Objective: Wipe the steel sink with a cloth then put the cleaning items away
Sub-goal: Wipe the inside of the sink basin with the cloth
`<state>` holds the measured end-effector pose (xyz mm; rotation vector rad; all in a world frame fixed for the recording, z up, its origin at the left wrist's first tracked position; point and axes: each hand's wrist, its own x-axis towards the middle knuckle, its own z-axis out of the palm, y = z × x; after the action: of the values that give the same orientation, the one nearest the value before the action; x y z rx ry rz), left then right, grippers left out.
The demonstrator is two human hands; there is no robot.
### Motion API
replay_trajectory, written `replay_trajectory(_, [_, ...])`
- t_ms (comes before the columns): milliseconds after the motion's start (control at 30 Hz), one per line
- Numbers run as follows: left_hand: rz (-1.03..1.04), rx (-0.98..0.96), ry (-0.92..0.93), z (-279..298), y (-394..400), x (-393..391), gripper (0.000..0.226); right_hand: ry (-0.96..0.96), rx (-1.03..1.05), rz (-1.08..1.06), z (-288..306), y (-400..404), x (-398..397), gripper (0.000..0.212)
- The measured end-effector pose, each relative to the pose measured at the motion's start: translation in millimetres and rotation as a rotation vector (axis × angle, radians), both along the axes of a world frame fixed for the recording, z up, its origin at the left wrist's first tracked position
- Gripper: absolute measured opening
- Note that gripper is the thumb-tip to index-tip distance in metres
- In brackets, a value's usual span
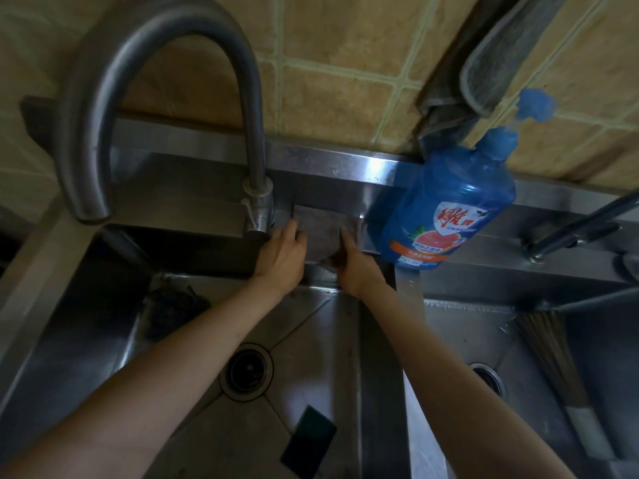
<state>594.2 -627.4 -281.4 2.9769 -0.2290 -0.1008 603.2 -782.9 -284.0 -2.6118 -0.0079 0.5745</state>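
1. The double-bowl steel sink [193,440] fills the lower half of the view. Its left bowl lies under both forearms, with the round drain [246,371] near 6 o'clock.
2. The gooseneck faucet [145,74] arches over the left bowl at 10 o'clock, its base standing on the back ledge just left of the hands.
3. The blue dish-soap bottle [446,205] stands at 2 o'clock on the back ledge, just right of the cloth.
4. The grey-brown cloth [321,233] lies spread flat on the ledge at the centre, between the faucet base and the bottle.
5. The left hand [281,257] presses flat on the cloth's left edge with its fingers extended. The right hand [356,267] rests flat on the right edge in the same way. Neither is closed around anything.
6. A dark green scouring pad [308,440] lies loose on the left bowl's floor at 6 o'clock.
7. Judgement: the put-away step looks to be in hand, the cloth being smoothed or folded on the ledge. Next should come lifting both hands clear, then reaching down for the pad without knocking the bottle.
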Motion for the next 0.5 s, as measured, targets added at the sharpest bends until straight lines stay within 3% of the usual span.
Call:
replay_trajectory(100, [0.014, 0.001, 0.019, -1, 2, -1, 0.041, 0.027, 0.014, 0.046, 3, -1, 6, 0.084])
replay_trajectory(200, [-0.008, 0.023, 0.068, -3, 1, 5, 0.058, -0.081, -0.146, 0.058, 8, -4, 3, 0.078])
replay_trajectory(300, [-0.065, 0.049, 0.161, -5, 3, 12, 0.076, -0.073, -0.164, 0.045, 8, -6, -3, 0.079])
replay_trajectory(500, [-0.102, 0.032, 0.246, -1, 3, 18, 0.083, -0.052, -0.151, 0.023, 9, -13, -4, 0.081])
